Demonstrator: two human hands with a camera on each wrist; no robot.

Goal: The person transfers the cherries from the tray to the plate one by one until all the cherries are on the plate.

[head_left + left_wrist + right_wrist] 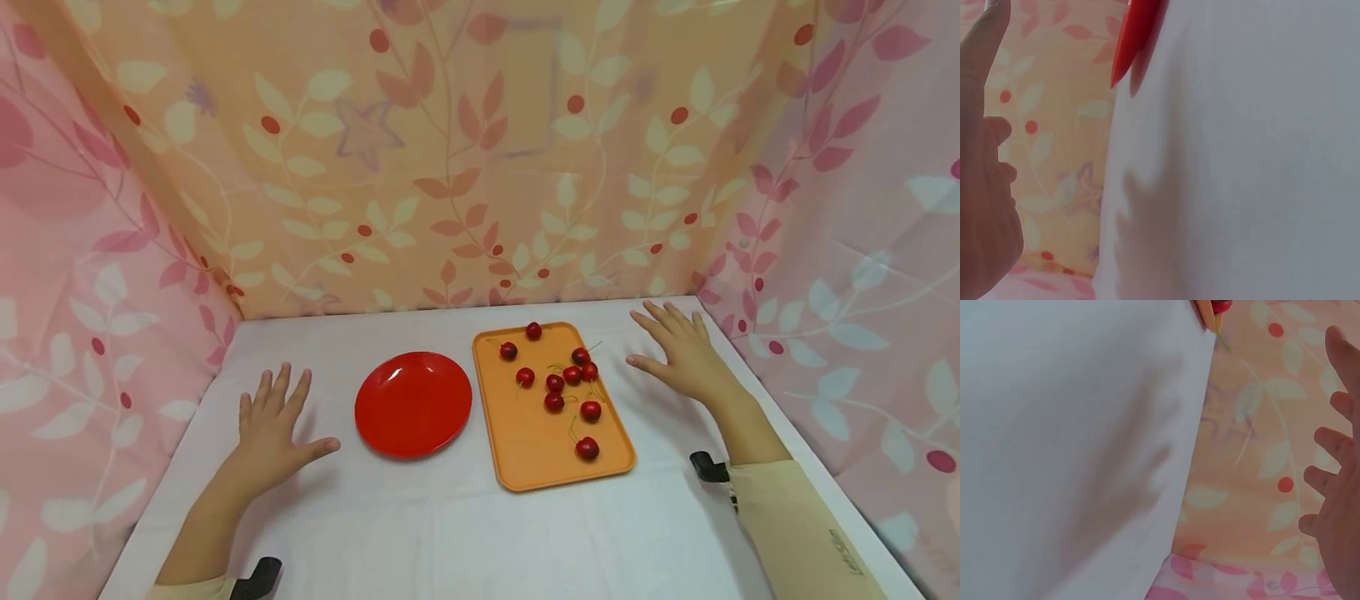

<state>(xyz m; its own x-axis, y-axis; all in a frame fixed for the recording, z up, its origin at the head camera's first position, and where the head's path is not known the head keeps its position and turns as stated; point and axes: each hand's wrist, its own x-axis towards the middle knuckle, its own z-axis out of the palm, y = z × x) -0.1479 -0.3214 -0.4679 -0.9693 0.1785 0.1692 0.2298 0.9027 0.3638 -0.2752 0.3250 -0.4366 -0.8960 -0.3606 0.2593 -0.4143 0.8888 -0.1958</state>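
Note:
In the head view my left hand hovers over the table, left of a glossy red plate, its fingers spread and holding nothing. My right hand, also with spread fingers and nothing in it, is held up to the right of an orange rectangular tray. Several dark red cherries, some with green stems, lie scattered on the tray; one cherry sits nearest its front edge. Both wrist views show the hands apart from the table, the left hand and the right hand casting shadows on the cloth.
A white cloth covers the table. A peach leaf-patterned curtain hangs behind it, with pink patterned curtains at the left and right. Plate and tray stand side by side with a narrow gap between them.

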